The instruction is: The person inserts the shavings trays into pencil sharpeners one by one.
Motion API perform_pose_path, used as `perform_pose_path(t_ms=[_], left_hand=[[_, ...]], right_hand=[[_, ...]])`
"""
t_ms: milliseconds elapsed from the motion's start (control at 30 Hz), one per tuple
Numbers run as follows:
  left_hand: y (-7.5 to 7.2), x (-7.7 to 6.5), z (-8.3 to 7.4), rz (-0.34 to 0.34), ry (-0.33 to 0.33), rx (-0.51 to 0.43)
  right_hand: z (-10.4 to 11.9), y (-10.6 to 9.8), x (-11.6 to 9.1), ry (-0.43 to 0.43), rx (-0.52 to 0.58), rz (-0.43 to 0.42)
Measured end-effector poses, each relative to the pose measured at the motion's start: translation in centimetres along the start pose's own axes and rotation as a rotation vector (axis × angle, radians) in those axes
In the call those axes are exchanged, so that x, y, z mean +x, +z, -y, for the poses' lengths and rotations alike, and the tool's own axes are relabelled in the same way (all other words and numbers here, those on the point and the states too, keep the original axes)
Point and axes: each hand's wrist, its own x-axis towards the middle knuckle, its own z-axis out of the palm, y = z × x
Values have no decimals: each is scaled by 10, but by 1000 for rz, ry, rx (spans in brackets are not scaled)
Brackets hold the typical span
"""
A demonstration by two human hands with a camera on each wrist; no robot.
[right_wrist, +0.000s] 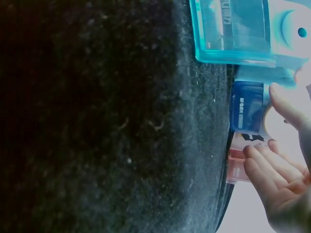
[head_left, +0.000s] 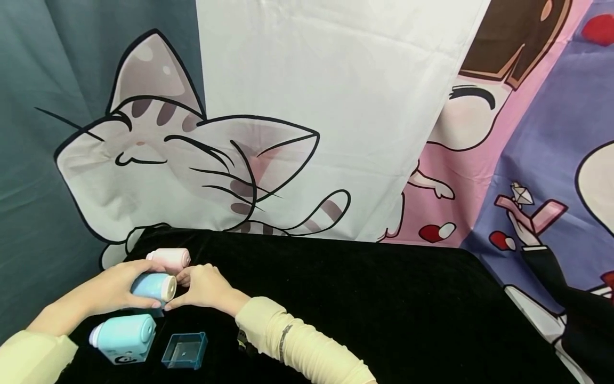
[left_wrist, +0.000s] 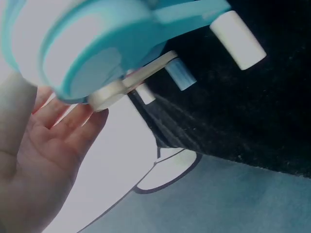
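A light-blue pencil sharpener [head_left: 150,286] with a cream front ring lies between the two hands. My left hand [head_left: 115,288] grips it, thumb on the near side and fingers over the far side. My right hand [head_left: 206,288] is at its front end, with thumb and fingers spread apart. In the right wrist view the right fingers [right_wrist: 272,167] are fairly straight, in front of the pink sharpener [right_wrist: 238,165], and the thumb is beside the dark-blue drawer [right_wrist: 247,108]. A teal sharpener [head_left: 126,337] stands nearer, its crank [left_wrist: 194,14] showing in the left wrist view.
A clear blue drawer [head_left: 184,350] lies on the black cloth [head_left: 360,309], right of the teal sharpener. A small dark object [head_left: 242,340] is partly hidden by the right sleeve. Behind the table hangs a printed cat curtain [head_left: 288,64].
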Motion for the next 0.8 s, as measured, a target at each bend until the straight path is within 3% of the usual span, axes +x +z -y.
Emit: perform_pose_path(t_ms=[433,667,800], left_hand=[[-16,3,-9,-66,-12,59],[-23,-1,-18,-161,11,119],[-27,-5,-25,-172,11,106]], right_hand=[[-5,-9,-8,-8,16,-25],[-15,-16,-9,15,97,-74],[-20,-21,-11,-6,140,-84]])
